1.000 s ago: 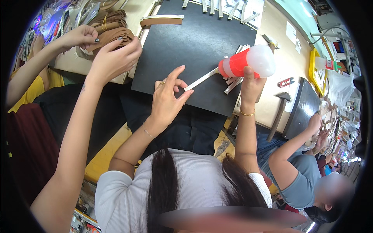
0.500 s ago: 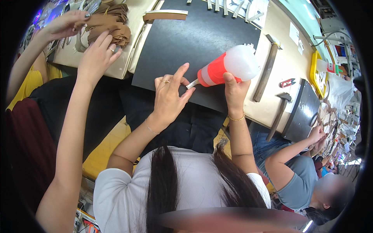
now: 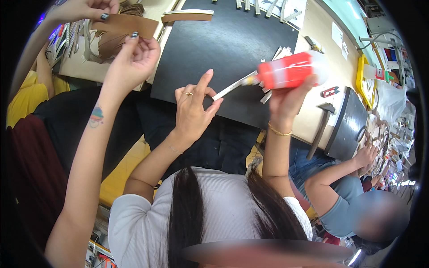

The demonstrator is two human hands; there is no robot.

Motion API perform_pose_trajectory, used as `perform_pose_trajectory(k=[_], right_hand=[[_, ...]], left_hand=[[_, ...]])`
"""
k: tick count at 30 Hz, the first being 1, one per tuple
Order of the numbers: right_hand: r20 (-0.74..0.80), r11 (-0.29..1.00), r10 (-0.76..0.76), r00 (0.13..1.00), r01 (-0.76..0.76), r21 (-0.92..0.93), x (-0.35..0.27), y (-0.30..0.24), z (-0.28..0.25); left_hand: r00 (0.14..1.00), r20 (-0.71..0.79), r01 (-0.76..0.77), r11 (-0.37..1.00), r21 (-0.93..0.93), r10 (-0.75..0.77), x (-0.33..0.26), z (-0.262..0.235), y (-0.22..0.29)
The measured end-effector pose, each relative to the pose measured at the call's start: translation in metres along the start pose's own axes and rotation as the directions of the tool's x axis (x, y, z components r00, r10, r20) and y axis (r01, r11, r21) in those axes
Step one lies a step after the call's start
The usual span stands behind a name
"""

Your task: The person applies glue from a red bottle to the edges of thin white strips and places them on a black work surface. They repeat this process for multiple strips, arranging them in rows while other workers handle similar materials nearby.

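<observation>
My left hand [image 3: 191, 111] pinches the near end of a narrow pale strip [image 3: 233, 85] against a black board [image 3: 196, 56]; its index finger points up, off the strip. My right hand [image 3: 285, 103] is wrapped round a red and whitish squeeze bottle [image 3: 291, 71], tilted on its side. The bottle's narrow nozzle is at the far part of the strip, but blur hides whether it touches. Several similar pale strips [image 3: 281, 52] lie on the board, partly behind the bottle.
At upper left, a co-worker's hands hold a brown band [image 3: 129, 26] over a brown stack [image 3: 111, 44]. A brown and white band [image 3: 187, 17] lies on the board's far edge. To the right are a hammer [image 3: 321, 129], a red cutter [image 3: 330, 92] and a yellow tray [image 3: 363, 85].
My right hand has moved right with the bottle, its nozzle shifting from the strip's near end toward the far end. Beside me, the co-worker has lifted a brown band from the stack.
</observation>
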State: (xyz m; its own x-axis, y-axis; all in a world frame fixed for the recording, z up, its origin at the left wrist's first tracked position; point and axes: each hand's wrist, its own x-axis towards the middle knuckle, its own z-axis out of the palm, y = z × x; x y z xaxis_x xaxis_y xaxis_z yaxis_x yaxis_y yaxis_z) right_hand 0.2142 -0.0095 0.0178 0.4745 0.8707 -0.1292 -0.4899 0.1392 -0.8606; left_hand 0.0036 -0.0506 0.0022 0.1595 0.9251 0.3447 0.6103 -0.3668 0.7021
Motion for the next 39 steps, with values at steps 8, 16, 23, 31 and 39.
perform_pose_trajectory(k=[8,16,23,31,39], right_hand=[[-0.191,0.964,-0.265,0.945,0.262,-0.045,0.027,-0.041,-0.033],[-0.216,0.979,-0.193,0.957,0.203,0.023,0.024,-0.032,-0.047],[-0.273,0.968,-0.222,0.936,0.245,0.055,0.024,-0.045,-0.060],[-0.344,0.974,-0.208,0.916,0.225,0.008,0.014,-0.056,-0.082],[-0.377,0.965,-0.224,0.898,0.259,0.043,0.015,-0.069,-0.111]], left_hand=[[0.999,0.015,0.039,0.997,-0.066,-0.038,0.004,-0.003,0.011],[0.997,-0.058,-0.057,0.980,-0.189,0.047,0.016,-0.011,0.036],[0.964,-0.241,-0.172,0.957,-0.234,0.114,0.092,0.032,0.053],[0.959,-0.283,-0.028,0.999,-0.033,0.018,0.269,0.097,0.032],[0.971,-0.237,0.056,0.946,0.320,0.022,0.364,0.151,-0.026]])
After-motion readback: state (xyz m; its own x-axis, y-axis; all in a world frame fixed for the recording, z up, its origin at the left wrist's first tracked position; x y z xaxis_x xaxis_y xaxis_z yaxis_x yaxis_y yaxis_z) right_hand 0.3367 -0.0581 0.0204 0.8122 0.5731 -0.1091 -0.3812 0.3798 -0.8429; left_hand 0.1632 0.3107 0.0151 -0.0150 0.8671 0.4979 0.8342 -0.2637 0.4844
